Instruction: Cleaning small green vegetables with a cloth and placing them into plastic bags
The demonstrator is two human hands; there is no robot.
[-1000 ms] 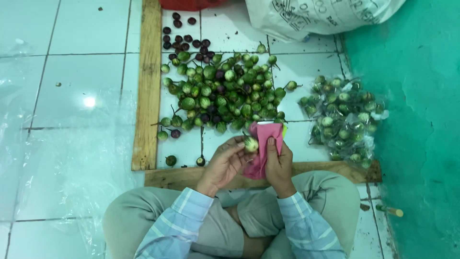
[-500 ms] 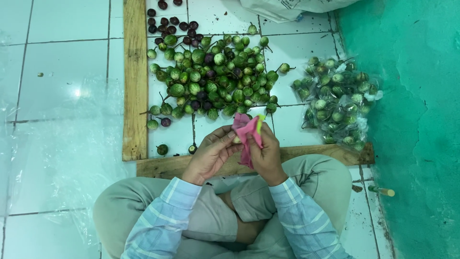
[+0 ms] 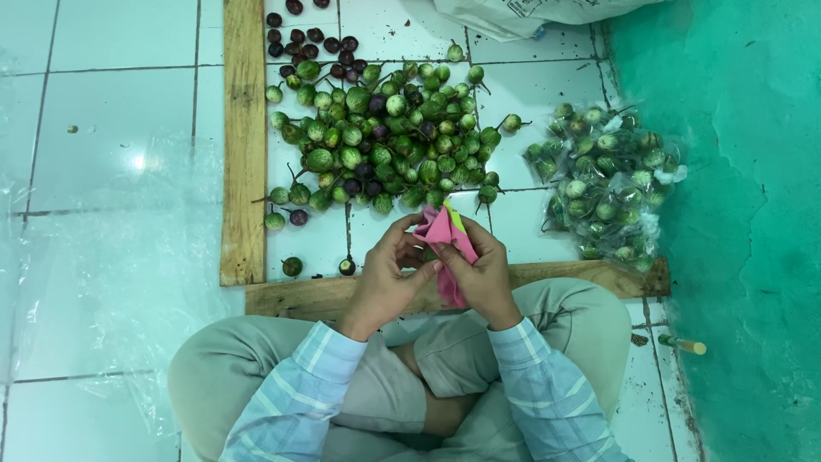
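Together left hand [image 3: 389, 278] and right hand [image 3: 481, 272] pinched pink cloth [image 3: 445, 235] between curled fingers, wrapping small fruit, heap of green eggplants [image 3: 385, 137] within reach beyond wooden plank [image 3: 342, 295].

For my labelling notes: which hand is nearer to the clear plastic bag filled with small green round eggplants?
Right. The right hand is beside the clear plastic bag, which lies up and to its right; the left hand is farther, behind the pink cloth.

Glossy white tiled floor [image 3: 103, 111] meets a teal wall [image 3: 744, 214], light glaring.
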